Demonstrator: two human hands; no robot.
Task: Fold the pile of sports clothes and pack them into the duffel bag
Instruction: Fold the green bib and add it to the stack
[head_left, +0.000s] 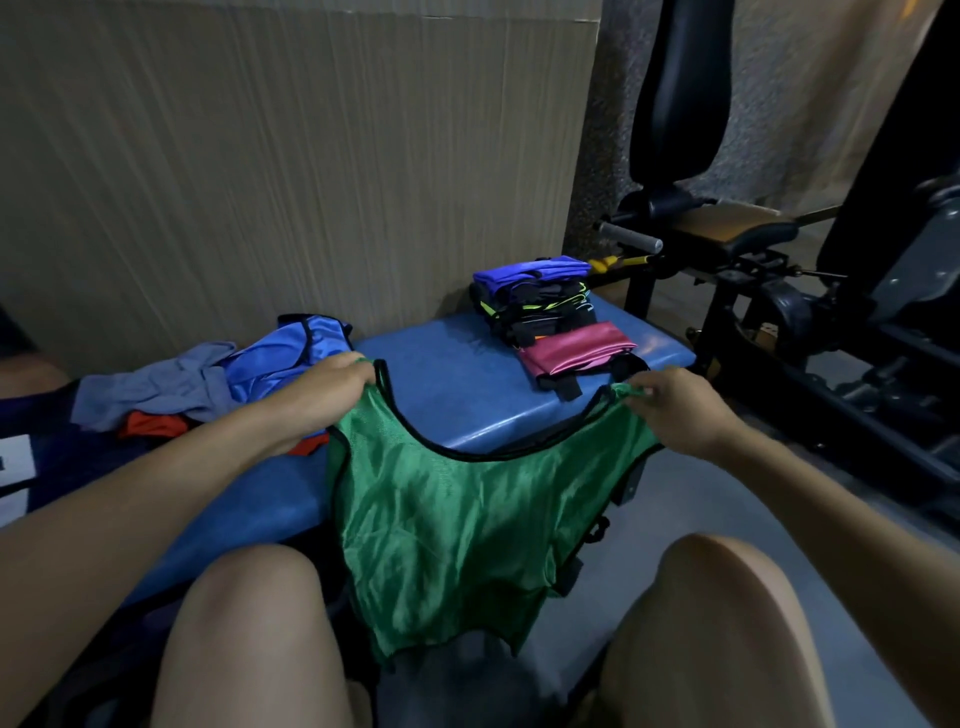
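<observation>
A shiny green sports bib (457, 530) with black trim hangs spread between my hands, its lower part draping over the near edge of the blue padded bench (452, 389) and between my knees. My left hand (332, 384) pinches its left shoulder strap. My right hand (670, 405) pinches the right strap. A stack of folded clothes (550, 322), purple on top and pink at the front, rests on the bench's far right. An unfolded pile lies at the left: a blue bib (291, 358), a grey garment (156, 389) and something red (150, 426). No duffel bag can be made out.
A cardboard sheet (291, 156) stands behind the bench. Black gym machinery (779, 270) with a padded seat and a grey handle fills the right side. Grey floor (675, 499) lies to the right of the bench. My bare knees are at the bottom.
</observation>
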